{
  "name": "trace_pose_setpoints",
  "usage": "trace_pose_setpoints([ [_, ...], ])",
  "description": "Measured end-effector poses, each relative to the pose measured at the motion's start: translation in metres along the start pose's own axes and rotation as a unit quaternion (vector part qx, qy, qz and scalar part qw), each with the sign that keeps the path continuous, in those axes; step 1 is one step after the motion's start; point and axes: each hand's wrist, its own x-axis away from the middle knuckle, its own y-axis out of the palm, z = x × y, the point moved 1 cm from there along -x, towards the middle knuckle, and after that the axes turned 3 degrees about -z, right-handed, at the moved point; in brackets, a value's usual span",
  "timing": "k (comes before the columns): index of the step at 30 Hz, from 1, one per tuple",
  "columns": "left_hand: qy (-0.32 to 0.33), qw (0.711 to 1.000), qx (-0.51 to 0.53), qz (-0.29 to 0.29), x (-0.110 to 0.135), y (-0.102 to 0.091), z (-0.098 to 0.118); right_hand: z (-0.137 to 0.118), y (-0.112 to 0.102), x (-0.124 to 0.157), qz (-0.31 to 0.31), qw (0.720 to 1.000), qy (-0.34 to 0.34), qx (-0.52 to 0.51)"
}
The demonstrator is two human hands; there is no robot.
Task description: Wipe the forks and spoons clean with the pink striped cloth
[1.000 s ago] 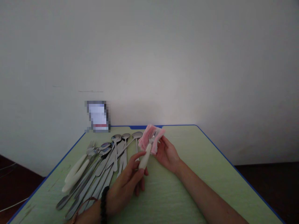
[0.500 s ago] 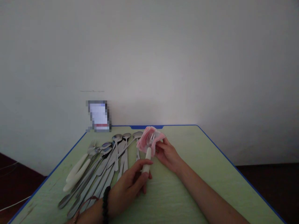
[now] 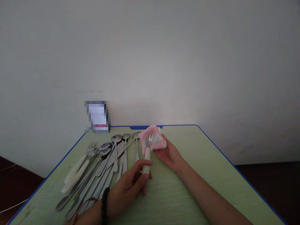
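My left hand [image 3: 137,178] grips a fork [image 3: 147,155] by its white handle, the metal tines pointing away from me. Behind the tines lies a pink and white cloth [image 3: 154,142], which my right hand [image 3: 168,154] holds from below and to the right. Some of the right fingers are hidden under the cloth. To the left of my hands, a pile of metal cutlery [image 3: 103,168] is spread on the table, mostly spoons with long handles. At its left side lie forks with white handles [image 3: 76,175].
The green table [image 3: 199,187] has a blue edge and meets a grey wall [image 3: 187,62]. A blurred-out phone-like screen [image 3: 97,115] stands at the table's far left corner. A white cable [image 3: 14,206] runs by the dark floor on the left.
The cloth has opened out from around the fork's tines and now lies flatter behind them, so the tines show fully. My left hand keeps hold of the handle in nearly the same place.
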Motion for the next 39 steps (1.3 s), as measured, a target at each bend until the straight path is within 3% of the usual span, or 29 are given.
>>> trace_pose_setpoints([
  [4,-0.002,1.0,-0.017,-0.024,0.0,-0.001,-0.001,0.003,0.002,0.001,-0.01,0.999,-0.005,0.034],
  [8,-0.007,0.998,-0.04,-0.04,0.001,-0.002,0.001,0.005,0.001,0.002,-0.032,0.997,0.033,0.056],
  [17,-0.013,0.996,-0.085,-0.034,0.003,-0.003,0.004,0.006,0.002,0.004,-0.053,0.992,0.085,0.08],
  [27,-0.061,0.986,-0.155,-0.024,0.007,-0.002,0.007,0.005,0.002,0.004,-0.032,0.995,0.054,0.083],
  [33,-0.028,0.976,-0.21,-0.04,0.008,0.0,0.02,0.008,0.006,0.005,-0.053,0.987,0.062,0.138],
  [39,-0.022,0.973,-0.225,-0.035,0.007,0.0,0.018,0.009,0.01,0.008,-0.024,0.987,0.011,0.161],
])
